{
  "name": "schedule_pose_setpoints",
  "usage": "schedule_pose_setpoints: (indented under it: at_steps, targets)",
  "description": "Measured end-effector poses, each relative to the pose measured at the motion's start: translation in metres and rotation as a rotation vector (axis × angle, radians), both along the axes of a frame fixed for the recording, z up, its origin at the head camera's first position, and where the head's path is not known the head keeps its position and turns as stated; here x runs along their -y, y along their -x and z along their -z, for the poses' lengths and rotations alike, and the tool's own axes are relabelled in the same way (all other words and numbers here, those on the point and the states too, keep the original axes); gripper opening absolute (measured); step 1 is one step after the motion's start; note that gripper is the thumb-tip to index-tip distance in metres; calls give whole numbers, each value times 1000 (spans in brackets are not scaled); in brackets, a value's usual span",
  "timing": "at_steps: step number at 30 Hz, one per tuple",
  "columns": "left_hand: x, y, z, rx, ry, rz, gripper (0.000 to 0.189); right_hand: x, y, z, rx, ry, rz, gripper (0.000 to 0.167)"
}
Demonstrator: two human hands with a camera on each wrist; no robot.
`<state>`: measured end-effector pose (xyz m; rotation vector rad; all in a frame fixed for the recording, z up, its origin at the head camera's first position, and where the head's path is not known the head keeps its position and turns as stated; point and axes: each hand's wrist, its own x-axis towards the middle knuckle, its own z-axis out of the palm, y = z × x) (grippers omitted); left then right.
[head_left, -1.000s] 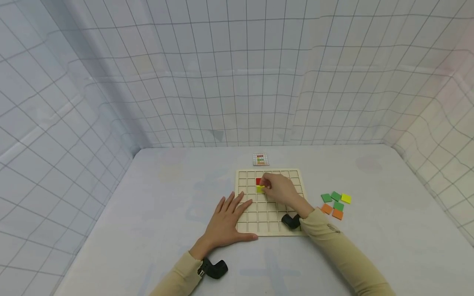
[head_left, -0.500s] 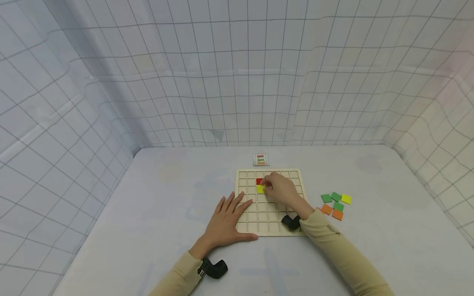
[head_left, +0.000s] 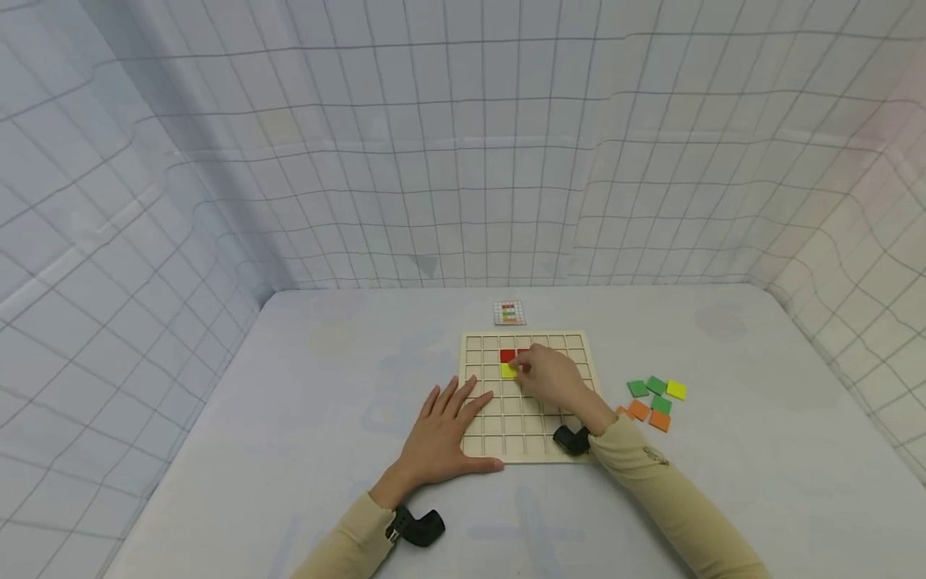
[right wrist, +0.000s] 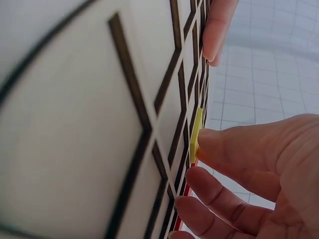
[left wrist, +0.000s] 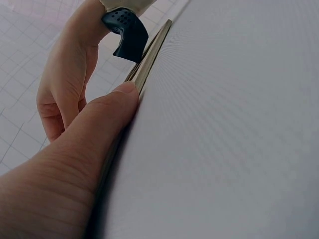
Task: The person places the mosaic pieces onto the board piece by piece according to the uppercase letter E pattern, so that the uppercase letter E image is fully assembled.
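A cream grid board (head_left: 493,423) lies on the table. In it are red tiles (head_left: 507,355), partly covered by my right hand (head_left: 550,376), and a yellow tile (head_left: 508,371) just below them. The right thumb and a finger pinch the yellow tile (right wrist: 196,137) at its right side, where it stands slightly proud of the grid in the right wrist view; the other fingers are bent over the red tiles (right wrist: 187,191). My left hand (head_left: 437,442) lies spread on the board's left side, its thumb (left wrist: 112,107) along the near edge.
A small pattern card (head_left: 510,313) with coloured squares lies beyond the board. To the right are loose green tiles (head_left: 661,404), a yellow tile (head_left: 676,389) and orange tiles (head_left: 660,420). Grid-lined curtains (head_left: 463,161) enclose the table.
My right hand has shifted slightly toward me, and more red shows beside its fingers. The yellow tile looks brighter than a second ago. My left hand has stayed in place.
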<state>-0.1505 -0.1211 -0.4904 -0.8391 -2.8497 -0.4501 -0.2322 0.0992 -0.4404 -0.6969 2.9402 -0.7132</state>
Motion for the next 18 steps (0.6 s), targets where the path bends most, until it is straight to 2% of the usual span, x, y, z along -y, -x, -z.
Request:
schedule_pose_setpoints:
  at_steps: [7, 12, 18]
  targets:
    - [1, 1, 3, -29, -8, 6, 99, -10, -6, -4, 14, 17, -74, 19]
    - [0, 1, 2, -8, -8, 5, 99, -27, -14, -9, 37, 19, -141, 20]
    - [-1, 1, 0, 12, 3, -3, 99, -55, -23, -17, 29, 32, -121, 21]
